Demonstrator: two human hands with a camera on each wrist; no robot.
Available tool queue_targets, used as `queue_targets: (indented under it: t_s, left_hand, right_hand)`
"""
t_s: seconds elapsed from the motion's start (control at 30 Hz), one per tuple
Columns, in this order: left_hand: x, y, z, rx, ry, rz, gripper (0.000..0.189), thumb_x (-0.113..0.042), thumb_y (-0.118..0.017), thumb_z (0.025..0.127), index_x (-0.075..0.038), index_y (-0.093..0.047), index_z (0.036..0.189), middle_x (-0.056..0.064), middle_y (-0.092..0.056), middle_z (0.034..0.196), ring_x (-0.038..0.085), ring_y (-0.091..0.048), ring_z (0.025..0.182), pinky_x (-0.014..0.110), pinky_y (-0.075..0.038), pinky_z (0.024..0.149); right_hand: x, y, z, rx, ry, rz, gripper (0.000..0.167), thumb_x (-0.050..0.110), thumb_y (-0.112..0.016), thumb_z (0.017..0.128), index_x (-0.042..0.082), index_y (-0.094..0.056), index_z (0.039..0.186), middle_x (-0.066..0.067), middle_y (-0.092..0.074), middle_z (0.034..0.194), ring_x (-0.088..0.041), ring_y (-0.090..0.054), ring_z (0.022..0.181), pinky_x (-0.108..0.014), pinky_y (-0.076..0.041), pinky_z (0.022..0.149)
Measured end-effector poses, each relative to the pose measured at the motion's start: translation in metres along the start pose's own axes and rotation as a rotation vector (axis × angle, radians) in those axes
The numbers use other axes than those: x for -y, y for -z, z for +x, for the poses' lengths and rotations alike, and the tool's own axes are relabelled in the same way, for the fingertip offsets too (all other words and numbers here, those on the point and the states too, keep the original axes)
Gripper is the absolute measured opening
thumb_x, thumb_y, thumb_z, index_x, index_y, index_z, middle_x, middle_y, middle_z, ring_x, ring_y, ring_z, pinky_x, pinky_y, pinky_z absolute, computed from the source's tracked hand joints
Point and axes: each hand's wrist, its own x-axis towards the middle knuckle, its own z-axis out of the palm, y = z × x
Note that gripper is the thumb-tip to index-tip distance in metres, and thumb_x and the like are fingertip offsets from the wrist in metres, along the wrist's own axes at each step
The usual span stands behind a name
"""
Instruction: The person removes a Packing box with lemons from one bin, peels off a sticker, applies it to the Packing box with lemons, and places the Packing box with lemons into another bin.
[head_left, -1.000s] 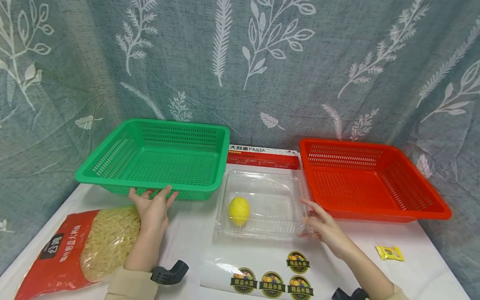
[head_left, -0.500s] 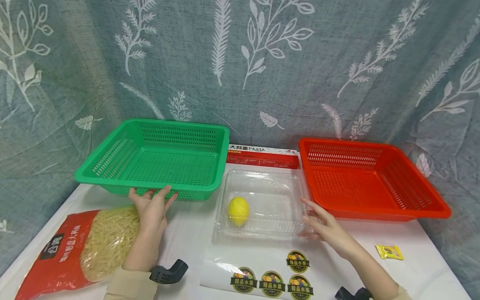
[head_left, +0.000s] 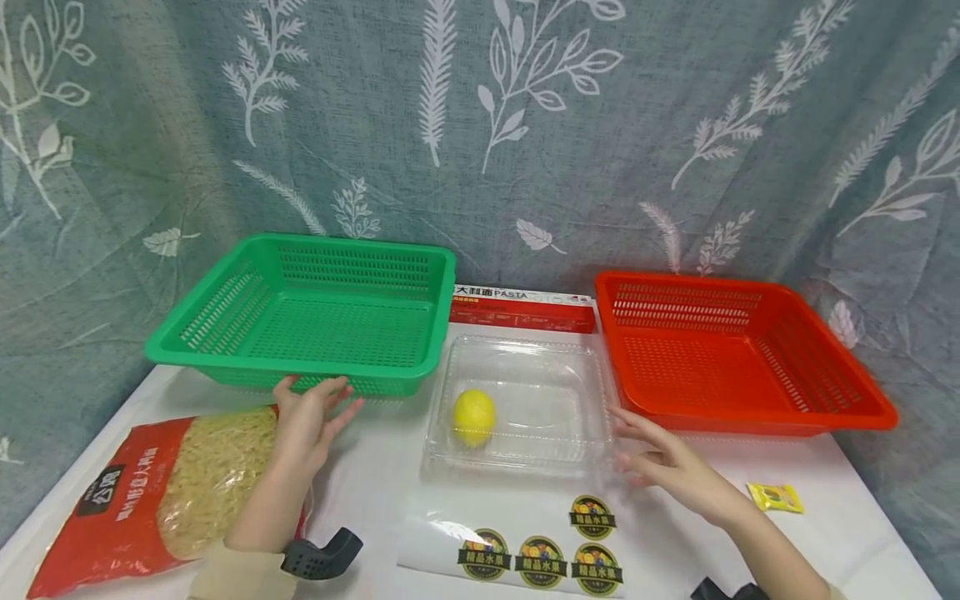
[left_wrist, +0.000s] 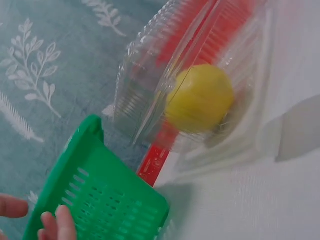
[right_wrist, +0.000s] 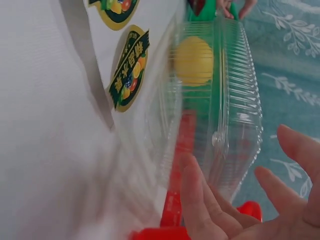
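Note:
A clear plastic clamshell box [head_left: 551, 408] with its lid down sits mid-table. Inside its left part lies a lemon-shaped yellow fruit [head_left: 474, 417], which also shows through the wall in the left wrist view. My right hand [head_left: 671, 467] is beside the box's right side, fingers spread and holding nothing. In the right wrist view the fingers [right_wrist: 195, 200] stand near the box's corner. My left hand [head_left: 307, 425], fingers parted, is at the front wall of the green basket [head_left: 300, 371], with its fingertips close under the rim. Nothing is in its grasp.
A red basket [head_left: 750, 421] stands at right, with a small yellow packet [head_left: 776, 497] in front. A bag of pasta [head_left: 157, 500] lies at left, partly behind my left forearm. Behind the box is a red pasta box [head_left: 525, 315]. A sticker sheet [head_left: 435, 542] lies in front.
My right hand has drawn back slightly to the right, away from the clear box. My left hand has shifted a little and its fingers have eased off the green basket's rim. The head view tilted slightly.

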Motion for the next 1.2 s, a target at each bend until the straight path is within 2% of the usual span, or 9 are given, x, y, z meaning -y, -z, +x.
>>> queue_targets:
  t_s: [0.2,0.33,0.53,0.6,0.67,0.77,0.83,1.03,1.2]
  left_hand:
    - [0.000,0.001,-0.012,0.080,0.032,0.149,0.089,-0.003,-0.047,0.090,-0.021,0.027,0.137,0.005,-0.038,0.110,0.005,-0.053,0.087,0.027,-0.047,0.087]
    - [0.006,0.000,-0.024,0.126,-0.002,0.286,0.086,-0.002,-0.047,0.089,-0.019,0.021,0.139,0.009,-0.038,0.114,0.006,-0.054,0.084,0.027,-0.051,0.080]
    - [0.018,-0.005,-0.043,0.235,-0.131,0.543,0.066,-0.003,-0.050,0.089,-0.009,-0.011,0.143,0.019,-0.033,0.125,0.022,-0.052,0.100,0.030,-0.051,0.081]
    - [0.021,-0.007,-0.047,0.300,-0.209,0.626,0.057,-0.001,-0.053,0.088,-0.006,-0.026,0.138,0.020,-0.039,0.121,0.024,-0.053,0.101,0.030,-0.051,0.080]
    - [0.025,-0.008,-0.051,0.353,-0.283,0.705,0.049,-0.001,-0.056,0.086,-0.005,-0.038,0.132,0.017,-0.047,0.115,0.023,-0.054,0.099,0.029,-0.050,0.078]
    - [0.031,-0.011,-0.055,0.428,-0.400,0.795,0.040,0.001,-0.061,0.083,-0.003,-0.050,0.121,0.013,-0.055,0.104,0.023,-0.057,0.095,0.026,-0.050,0.075]
    - [0.035,-0.014,-0.058,0.470,-0.436,0.821,0.036,0.001,-0.062,0.082,-0.003,-0.053,0.118,0.011,-0.057,0.101,0.024,-0.057,0.095,0.025,-0.050,0.075]
    - [0.045,-0.021,-0.060,0.610,-0.574,0.927,0.031,-0.003,-0.064,0.082,-0.007,-0.057,0.112,0.005,-0.058,0.100,0.024,-0.057,0.091,0.027,-0.051,0.072]
    - [0.052,-0.029,-0.062,0.687,-0.598,1.013,0.032,-0.004,-0.064,0.081,-0.012,-0.058,0.112,0.003,-0.058,0.104,0.024,-0.056,0.093,0.032,-0.050,0.072]
  right_hand:
    - [-0.003,0.001,-0.012,-0.061,0.075,-0.029,0.055,0.009,-0.056,0.090,0.001,-0.031,0.139,-0.030,-0.045,0.124,-0.026,-0.063,0.090,-0.034,-0.053,0.072]
    - [-0.006,0.000,-0.021,-0.104,0.095,-0.045,0.051,0.007,-0.056,0.090,-0.004,-0.035,0.135,-0.031,-0.048,0.118,-0.023,-0.064,0.090,-0.034,-0.053,0.070]
    - [-0.009,-0.001,-0.032,-0.153,0.124,-0.077,0.049,0.005,-0.058,0.088,-0.004,-0.038,0.132,-0.029,-0.051,0.113,-0.023,-0.064,0.088,-0.033,-0.054,0.068]
    - [-0.011,-0.001,-0.034,-0.158,0.121,-0.077,0.049,0.005,-0.059,0.087,-0.003,-0.039,0.131,-0.028,-0.052,0.112,-0.024,-0.064,0.087,-0.033,-0.054,0.068]
    - [-0.013,-0.001,-0.036,-0.147,0.125,-0.068,0.049,0.004,-0.059,0.087,-0.002,-0.039,0.132,-0.020,-0.055,0.112,-0.024,-0.064,0.087,-0.032,-0.054,0.068]
    - [-0.017,-0.001,-0.038,-0.107,0.142,-0.066,0.049,0.003,-0.057,0.088,-0.002,-0.039,0.133,-0.014,-0.057,0.114,-0.021,-0.063,0.089,-0.031,-0.053,0.070]
    - [-0.019,-0.002,-0.040,-0.081,0.134,-0.071,0.048,0.004,-0.057,0.089,-0.002,-0.039,0.133,-0.010,-0.058,0.114,-0.017,-0.062,0.091,-0.030,-0.053,0.072]
    - [-0.019,-0.006,-0.040,-0.029,0.065,-0.077,0.046,0.011,-0.058,0.089,-0.004,-0.042,0.130,-0.025,-0.053,0.118,-0.018,-0.061,0.094,-0.029,-0.053,0.073]
    - [-0.018,-0.009,-0.039,-0.006,0.037,-0.050,0.046,0.012,-0.059,0.089,-0.005,-0.044,0.129,-0.028,-0.052,0.120,-0.019,-0.061,0.094,-0.033,-0.054,0.071]
